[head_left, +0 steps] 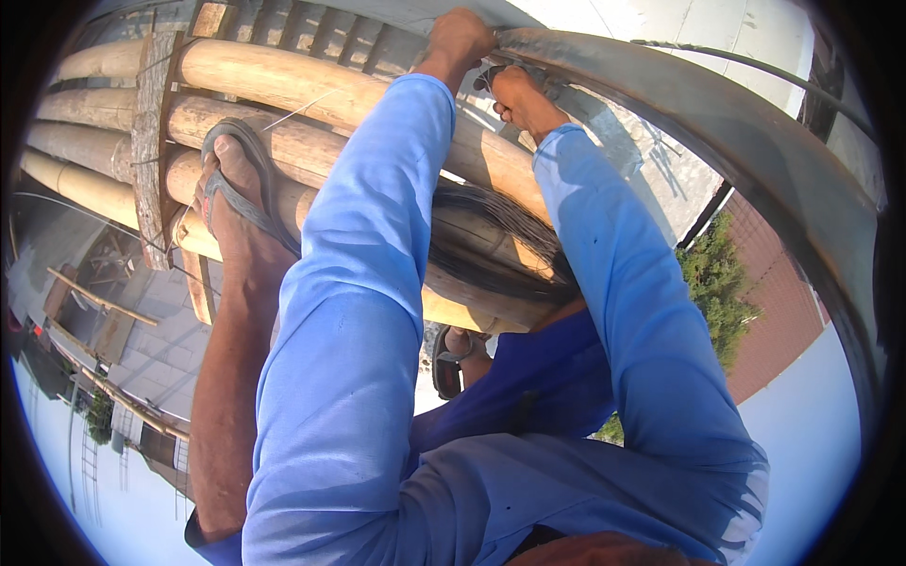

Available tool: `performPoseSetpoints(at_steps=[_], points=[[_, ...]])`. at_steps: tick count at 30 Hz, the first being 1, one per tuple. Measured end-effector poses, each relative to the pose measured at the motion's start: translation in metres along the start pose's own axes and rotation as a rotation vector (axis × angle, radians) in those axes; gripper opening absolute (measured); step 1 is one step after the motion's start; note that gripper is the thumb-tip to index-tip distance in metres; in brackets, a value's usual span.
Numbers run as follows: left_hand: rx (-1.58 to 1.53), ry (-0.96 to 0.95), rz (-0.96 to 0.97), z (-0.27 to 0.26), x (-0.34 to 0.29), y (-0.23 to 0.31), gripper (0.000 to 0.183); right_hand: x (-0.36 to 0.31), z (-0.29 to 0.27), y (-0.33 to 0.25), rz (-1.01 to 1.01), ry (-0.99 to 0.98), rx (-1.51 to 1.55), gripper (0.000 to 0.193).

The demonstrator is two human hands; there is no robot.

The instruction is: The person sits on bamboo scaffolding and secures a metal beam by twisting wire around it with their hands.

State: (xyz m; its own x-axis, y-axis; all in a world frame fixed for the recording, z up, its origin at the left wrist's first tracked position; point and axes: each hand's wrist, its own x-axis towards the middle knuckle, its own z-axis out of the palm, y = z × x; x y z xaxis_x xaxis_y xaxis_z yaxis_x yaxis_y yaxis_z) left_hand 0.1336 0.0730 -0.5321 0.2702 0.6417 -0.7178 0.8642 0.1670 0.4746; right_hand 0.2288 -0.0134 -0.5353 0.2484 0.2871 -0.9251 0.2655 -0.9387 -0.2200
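My left hand (461,40) is a closed fist at the top, beside the near end of a long curved dark grey band (717,108). What its fingers hold is hidden. Just right of it and lower, my right hand (525,97) is wrapped round a small dark tool (486,77), of which only one end shows, close to the left hand. Below both wrists, a coil of thin black wire (500,222) lies over bamboo poles (283,80).
A rough wooden plank (154,151) crosses the poles at left. My sandalled foot (236,184) rests on them; another sandalled foot (462,363) shows lower down. A dark cable (764,71) runs at upper right. Far below are paving (175,335), a shrub (717,283) and a reddish roof (774,311).
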Motion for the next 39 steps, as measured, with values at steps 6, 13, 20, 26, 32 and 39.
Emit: performPoseSetpoints(at_steps=[6, 13, 20, 26, 32, 39], points=[[0.243, -0.023, 0.060, -0.005, 0.001, -0.011, 0.022, -0.023, -0.010, -0.014, 0.005, -0.010, -0.042, 0.023], [0.112, -0.129, 0.011, -0.008, 0.019, -0.024, 0.022, -0.027, -0.007, -0.014, -0.025, -0.026, -0.090, 0.022], [-0.849, -0.135, -0.089, -0.016, 0.004, -0.040, 0.020, -0.025, -0.008, -0.013, -0.012, -0.042, -0.118, 0.022], [-1.378, -0.092, -0.275, -0.016, 0.006, -0.026, 0.026, -0.017, -0.006, -0.007, -0.003, -0.039, -0.073, 0.022], [-0.310, 0.010, 0.253, -0.021, 0.002, -0.041, 0.027, -0.025, -0.004, -0.009, -0.027, -0.038, -0.048, 0.019], [0.241, 0.308, 0.199, -0.033, -0.013, -0.009, 0.028, 0.012, -0.002, 0.013, -0.263, 0.011, -0.422, 0.018]])
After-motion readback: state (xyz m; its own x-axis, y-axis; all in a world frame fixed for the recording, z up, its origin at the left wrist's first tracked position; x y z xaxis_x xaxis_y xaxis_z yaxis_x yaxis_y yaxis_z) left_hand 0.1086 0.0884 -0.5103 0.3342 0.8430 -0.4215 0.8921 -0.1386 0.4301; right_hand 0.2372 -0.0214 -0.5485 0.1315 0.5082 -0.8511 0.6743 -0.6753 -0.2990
